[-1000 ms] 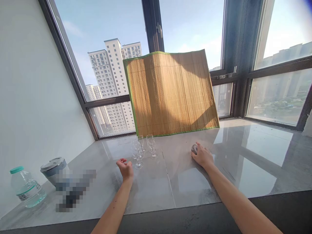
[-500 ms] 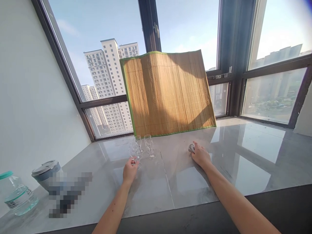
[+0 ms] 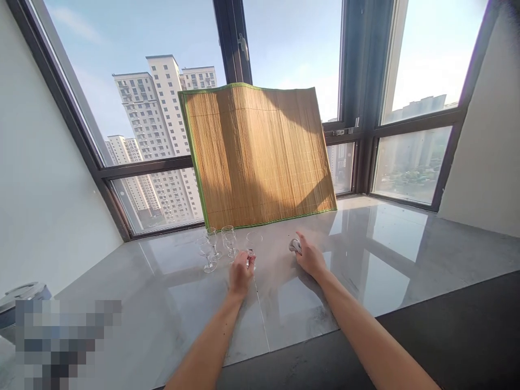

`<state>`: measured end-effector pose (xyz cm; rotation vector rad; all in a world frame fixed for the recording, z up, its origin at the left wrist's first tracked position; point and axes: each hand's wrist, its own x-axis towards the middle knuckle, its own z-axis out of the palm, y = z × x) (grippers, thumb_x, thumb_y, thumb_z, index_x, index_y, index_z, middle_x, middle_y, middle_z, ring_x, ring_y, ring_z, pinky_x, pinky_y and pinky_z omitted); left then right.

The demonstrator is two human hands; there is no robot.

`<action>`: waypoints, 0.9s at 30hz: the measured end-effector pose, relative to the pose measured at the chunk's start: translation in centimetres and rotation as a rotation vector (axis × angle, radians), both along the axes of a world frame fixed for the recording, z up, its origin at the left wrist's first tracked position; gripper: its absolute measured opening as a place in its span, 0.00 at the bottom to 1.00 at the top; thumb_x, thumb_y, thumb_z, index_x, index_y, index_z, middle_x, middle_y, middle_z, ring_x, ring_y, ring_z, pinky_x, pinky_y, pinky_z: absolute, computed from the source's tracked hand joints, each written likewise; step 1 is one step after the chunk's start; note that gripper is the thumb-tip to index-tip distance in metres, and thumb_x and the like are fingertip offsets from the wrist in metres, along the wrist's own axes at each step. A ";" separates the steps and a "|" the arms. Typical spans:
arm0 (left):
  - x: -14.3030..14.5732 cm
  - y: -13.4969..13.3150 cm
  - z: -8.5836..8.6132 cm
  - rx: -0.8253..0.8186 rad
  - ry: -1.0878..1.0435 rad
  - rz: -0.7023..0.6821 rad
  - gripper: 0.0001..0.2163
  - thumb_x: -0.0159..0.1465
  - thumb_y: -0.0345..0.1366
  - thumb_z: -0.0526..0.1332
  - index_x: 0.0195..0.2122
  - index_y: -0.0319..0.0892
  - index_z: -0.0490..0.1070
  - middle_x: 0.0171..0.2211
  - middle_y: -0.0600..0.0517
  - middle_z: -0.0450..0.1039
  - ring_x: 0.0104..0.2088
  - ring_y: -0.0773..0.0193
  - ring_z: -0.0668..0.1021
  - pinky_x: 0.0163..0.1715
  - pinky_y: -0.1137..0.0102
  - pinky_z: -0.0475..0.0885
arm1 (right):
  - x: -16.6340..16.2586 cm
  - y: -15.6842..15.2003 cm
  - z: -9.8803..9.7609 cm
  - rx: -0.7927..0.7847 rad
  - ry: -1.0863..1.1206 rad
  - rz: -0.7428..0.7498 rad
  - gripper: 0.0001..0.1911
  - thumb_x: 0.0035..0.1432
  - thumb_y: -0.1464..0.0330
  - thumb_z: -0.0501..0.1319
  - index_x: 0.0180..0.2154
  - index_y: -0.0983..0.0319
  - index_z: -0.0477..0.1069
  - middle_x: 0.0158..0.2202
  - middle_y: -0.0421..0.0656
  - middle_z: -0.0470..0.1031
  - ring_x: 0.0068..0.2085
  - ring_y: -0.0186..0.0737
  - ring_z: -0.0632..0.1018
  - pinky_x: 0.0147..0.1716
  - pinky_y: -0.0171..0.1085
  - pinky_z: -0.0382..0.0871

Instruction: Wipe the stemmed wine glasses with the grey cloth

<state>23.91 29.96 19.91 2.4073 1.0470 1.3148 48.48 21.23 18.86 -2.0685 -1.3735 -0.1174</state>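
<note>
My left hand [image 3: 242, 275] pinches a clear stemmed glass [image 3: 254, 238] low down, its bowl upright above my fingers. To the left of that hand stand several more clear stemmed glasses [image 3: 206, 250], close together on the grey glossy countertop [image 3: 174, 319]. My right hand [image 3: 312, 259] is closed around a small rounded grey-white object [image 3: 294, 246] at the counter surface, with the index finger pointing forward. What kind of object it is, I cannot make out. A gap of bare counter separates the two hands.
A bamboo mat [image 3: 260, 162] with green edging leans against the window behind the glasses. At the lower left are a lidded cup [image 3: 24, 295], cut off by the frame, and a blurred-out patch. The counter's front edge drops to a dark face.
My left hand has moved rightward, carrying a glass away from the group. The view has swung right, so the water bottle is out of frame. My right hand keeps its hold.
</note>
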 end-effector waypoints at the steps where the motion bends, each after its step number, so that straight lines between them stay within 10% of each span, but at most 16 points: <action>1: 0.2 0.3 -0.3 -0.008 -0.024 0.028 0.12 0.68 0.40 0.52 0.35 0.43 0.74 0.36 0.49 0.76 0.33 0.63 0.75 0.36 0.71 0.67 | -0.1 -0.1 0.2 0.032 0.003 0.010 0.34 0.60 0.72 0.55 0.66 0.60 0.49 0.49 0.49 0.75 0.47 0.46 0.75 0.39 0.37 0.63; 12: -0.7 2.4 -1.2 -0.080 -0.111 0.111 0.11 0.65 0.41 0.54 0.31 0.44 0.72 0.32 0.50 0.76 0.29 0.63 0.73 0.33 0.70 0.65 | -11.1 -4.3 8.0 0.870 -0.279 0.383 0.42 0.60 0.73 0.55 0.69 0.55 0.36 0.43 0.47 0.74 0.42 0.47 0.74 0.39 0.45 0.72; 17: -0.6 2.4 -1.4 -0.055 -0.118 0.102 0.12 0.65 0.40 0.54 0.29 0.43 0.72 0.30 0.49 0.76 0.30 0.63 0.74 0.33 0.70 0.65 | -13.5 -3.8 10.7 0.995 -0.214 0.478 0.44 0.59 0.74 0.55 0.70 0.55 0.34 0.46 0.48 0.73 0.43 0.46 0.74 0.39 0.46 0.73; 27: -0.4 2.1 -1.5 -0.057 -0.066 0.024 0.12 0.67 0.40 0.55 0.30 0.42 0.72 0.32 0.51 0.76 0.29 0.65 0.72 0.32 0.72 0.62 | -6.9 4.3 0.7 0.410 0.202 0.217 0.41 0.52 0.73 0.53 0.66 0.62 0.42 0.35 0.43 0.72 0.32 0.41 0.74 0.33 0.40 0.68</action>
